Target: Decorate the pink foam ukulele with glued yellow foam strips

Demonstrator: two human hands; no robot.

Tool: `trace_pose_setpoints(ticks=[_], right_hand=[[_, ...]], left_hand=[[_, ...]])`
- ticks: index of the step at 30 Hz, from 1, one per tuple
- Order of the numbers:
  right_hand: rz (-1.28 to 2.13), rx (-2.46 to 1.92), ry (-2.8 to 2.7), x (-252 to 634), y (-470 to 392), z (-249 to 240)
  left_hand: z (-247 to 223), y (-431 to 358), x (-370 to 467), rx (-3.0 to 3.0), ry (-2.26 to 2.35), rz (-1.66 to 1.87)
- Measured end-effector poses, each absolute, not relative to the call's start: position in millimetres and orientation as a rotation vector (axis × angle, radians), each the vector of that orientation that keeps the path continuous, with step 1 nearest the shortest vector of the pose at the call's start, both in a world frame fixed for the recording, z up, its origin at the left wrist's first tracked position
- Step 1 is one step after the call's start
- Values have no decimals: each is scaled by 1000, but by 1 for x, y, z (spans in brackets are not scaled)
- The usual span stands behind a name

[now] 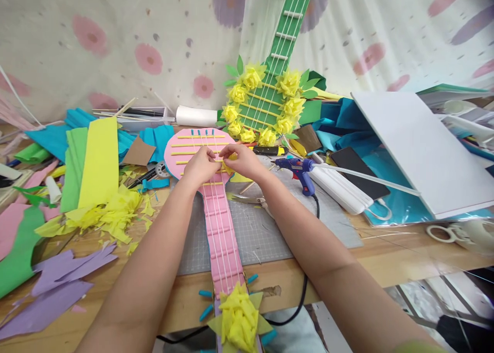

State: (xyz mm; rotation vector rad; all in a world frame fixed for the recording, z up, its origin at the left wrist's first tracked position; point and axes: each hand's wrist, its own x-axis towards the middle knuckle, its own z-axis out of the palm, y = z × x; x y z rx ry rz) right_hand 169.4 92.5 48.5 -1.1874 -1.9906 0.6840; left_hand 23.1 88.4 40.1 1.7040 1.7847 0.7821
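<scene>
A pink paper guitar [224, 224] lies with its round body away from me and its neck pointing toward me. It has white strings, yellow strips across the body and blue pegs at the near end. A yellow crepe paper flower [239, 319] sits on that near end. Over the body, my left hand [201, 166] is closed, fingertips pinched together by the strings; what they hold is hidden. My right hand [245, 161] is closed beside it, its fingers around a small yellow piece [230, 160] that is mostly covered.
Behind stands a green paper guitar [266, 98] ringed with yellow flowers. To the right are a blue glue gun [303, 170], a white power strip [339, 188] and a white board [420, 152]. Scissors [249, 199] lie on the cutting mat [266, 240]. Yellow paper scraps [116, 211] lie left.
</scene>
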Motion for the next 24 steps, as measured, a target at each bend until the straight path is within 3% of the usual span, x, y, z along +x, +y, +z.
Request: trace_pose_setpoints(ticks=[24], right_hand=[[669, -1196, -1998, 172, 91, 53]], left_hand=[[39, 92, 21, 1476, 1655, 993]])
